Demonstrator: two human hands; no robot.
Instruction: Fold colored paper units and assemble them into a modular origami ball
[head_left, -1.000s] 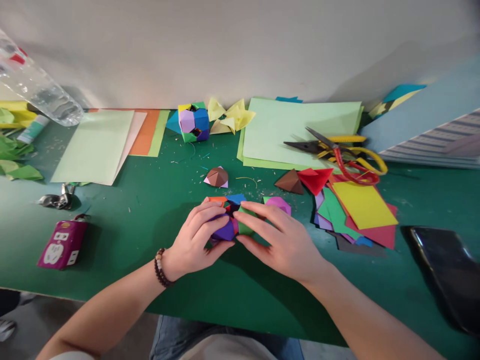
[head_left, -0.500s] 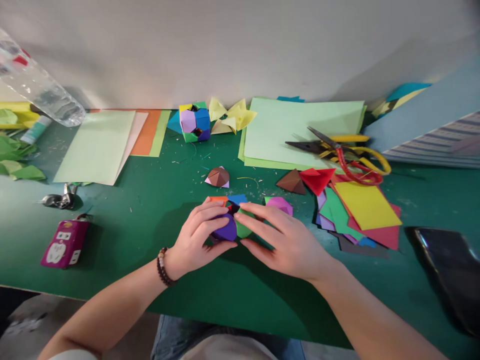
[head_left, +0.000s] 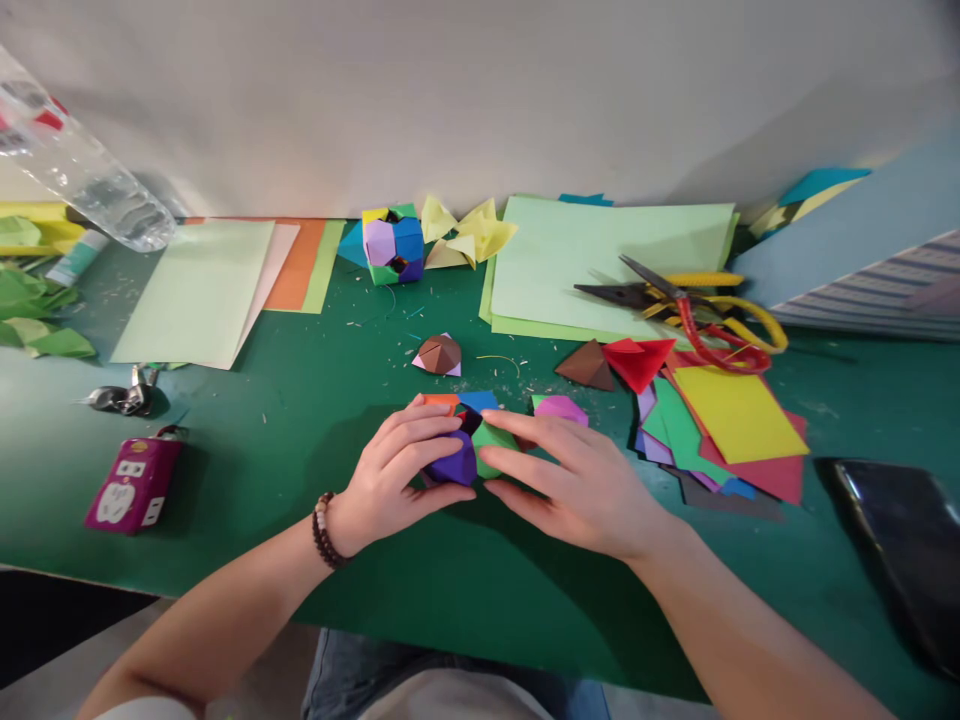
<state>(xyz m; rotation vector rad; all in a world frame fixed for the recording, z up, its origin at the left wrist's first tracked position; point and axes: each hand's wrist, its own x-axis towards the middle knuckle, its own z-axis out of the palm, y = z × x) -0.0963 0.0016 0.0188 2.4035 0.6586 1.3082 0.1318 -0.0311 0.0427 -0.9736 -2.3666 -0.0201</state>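
Observation:
A multicoloured folded-paper ball [head_left: 452,462] with purple, green, blue and orange faces lies low over the table between my hands. My left hand [head_left: 399,458] is closed round its left side, fingers over the top and thumb at the near edge. From the right, my right hand [head_left: 574,475] grips the green side with bent fingers; its palm side is hidden. Just beyond the right fingers rests a pink and green paper piece [head_left: 561,409]. A brown and lilac folded piece [head_left: 439,355] lies farther back, and brown [head_left: 587,366] and red [head_left: 637,362] paper pyramids stand to the right.
Another paper ball [head_left: 394,246] sits by the wall. Scissors [head_left: 724,335] and pliers [head_left: 622,298] lie on pale green sheets [head_left: 600,245]. Coloured paper [head_left: 739,415] and a phone [head_left: 900,550] are at right; a bottle [head_left: 90,160], keys [head_left: 124,397] and a magenta box [head_left: 135,485] at left.
My right fingers have shifted slightly on the green side, showing more of it. The left hand keeps its hold, and the whole view has drifted a little.

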